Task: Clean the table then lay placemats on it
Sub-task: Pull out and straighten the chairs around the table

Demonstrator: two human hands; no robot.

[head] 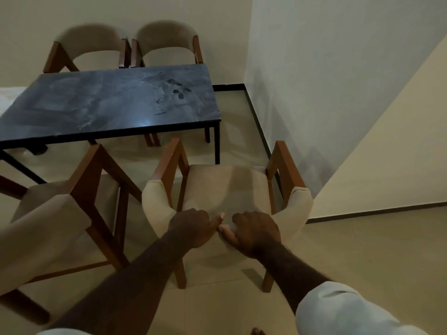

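Grip first: left hand (pixel 191 226) and right hand (pixel 254 229) both curl over the top of the backrest of the chair (pixel 225 187), holding it, thumbs nearly touching. The chair stands on the floor (pixel 362 250) off the near edge of the table (pixel 108 105), by its right corner. Smudges (pixel 176 89) sit near the table's far right corner, not yet wiped. No cloth or placemats in view. Risks: chair swings into the second chair (pixel 79 189) just beside it on the left or into the table leg (pixel 217 146); legs scrape if dragged; padded backrest may slip under a top-only hold

1 head cam, wide-angle, looks fwd & down; chair (pixel 225 189) close, table (pixel 108 105) beyond.
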